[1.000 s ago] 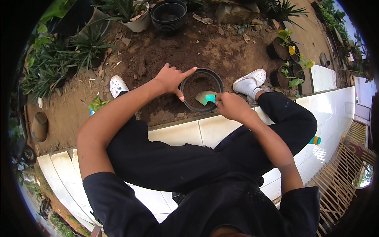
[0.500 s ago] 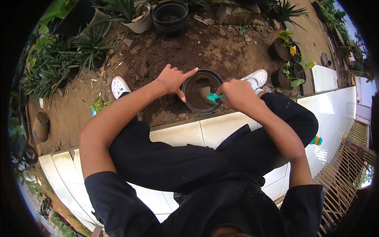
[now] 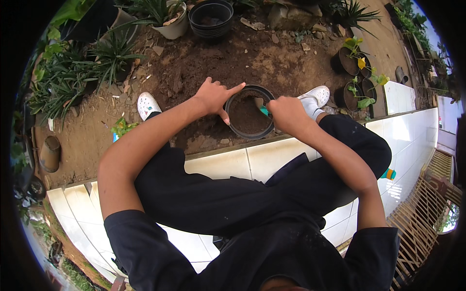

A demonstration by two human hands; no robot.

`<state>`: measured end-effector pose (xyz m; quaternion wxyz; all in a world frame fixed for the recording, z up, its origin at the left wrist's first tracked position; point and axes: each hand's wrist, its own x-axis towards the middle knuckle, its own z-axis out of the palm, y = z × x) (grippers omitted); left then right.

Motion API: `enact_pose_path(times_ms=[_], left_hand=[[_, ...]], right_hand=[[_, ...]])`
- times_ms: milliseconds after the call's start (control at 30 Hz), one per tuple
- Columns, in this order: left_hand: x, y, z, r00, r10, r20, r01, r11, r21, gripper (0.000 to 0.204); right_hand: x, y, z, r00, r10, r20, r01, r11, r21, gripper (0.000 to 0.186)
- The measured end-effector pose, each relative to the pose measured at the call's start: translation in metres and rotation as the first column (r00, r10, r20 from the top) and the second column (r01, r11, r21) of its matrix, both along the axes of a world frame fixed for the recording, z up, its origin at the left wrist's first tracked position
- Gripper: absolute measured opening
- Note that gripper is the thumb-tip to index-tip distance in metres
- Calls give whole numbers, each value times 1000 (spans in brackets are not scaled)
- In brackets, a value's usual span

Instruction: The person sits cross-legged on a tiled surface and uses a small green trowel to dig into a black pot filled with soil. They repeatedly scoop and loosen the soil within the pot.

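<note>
A round black plastic plant pot (image 3: 251, 137) rests on the ground between my feet, with dark soil (image 3: 245, 116) inside it. My left hand (image 3: 211, 98) lies against the pot's left side, index finger and thumb stretched wide apart along the rim. At the opposite rim, my right hand (image 3: 289, 115) is closed around a hand trowel (image 3: 264, 110) with a teal handle. Only a bit of teal and part of the pale blade show; my right fist hides the rest. The blade is inside the pot, near its right wall.
Nested black pots (image 3: 210, 19) and a white potted plant (image 3: 173, 29) stand at the far side. Black pots with yellow-green seedlings (image 3: 350, 89) are at right, spiky plants (image 3: 73, 87) at left. A white-tiled ledge (image 3: 223, 165) runs beneath my legs.
The trowel blade has shifted to the right inside the pot, and less of it shows. More soil is visible in the pot. My left hand has stayed almost still.
</note>
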<state>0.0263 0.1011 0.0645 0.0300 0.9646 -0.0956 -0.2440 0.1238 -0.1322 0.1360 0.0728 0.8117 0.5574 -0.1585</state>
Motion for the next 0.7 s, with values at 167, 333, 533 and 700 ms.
enact_pose_path(times_ms=[167, 333, 533, 700], left_hand=[[-5, 2, 0, 1000, 7, 11, -7, 1000, 0, 140], [0, 0, 1, 1000, 5, 5, -5, 1000, -1, 139], [0, 1, 4, 1000, 5, -4, -5, 1000, 21, 139], [-1, 1, 5, 1000, 12, -21, -12, 1000, 23, 139]], right_hand=[[-7, -2, 13, 988, -9, -157, 18, 998, 53, 13], [3, -7, -16, 999, 20, 37, -21, 1000, 22, 5], [-61, -18, -3, 961, 277, -3, -277, 961, 4, 7], [-88, -24, 35, 923, 385, 8, -385, 923, -20, 6]])
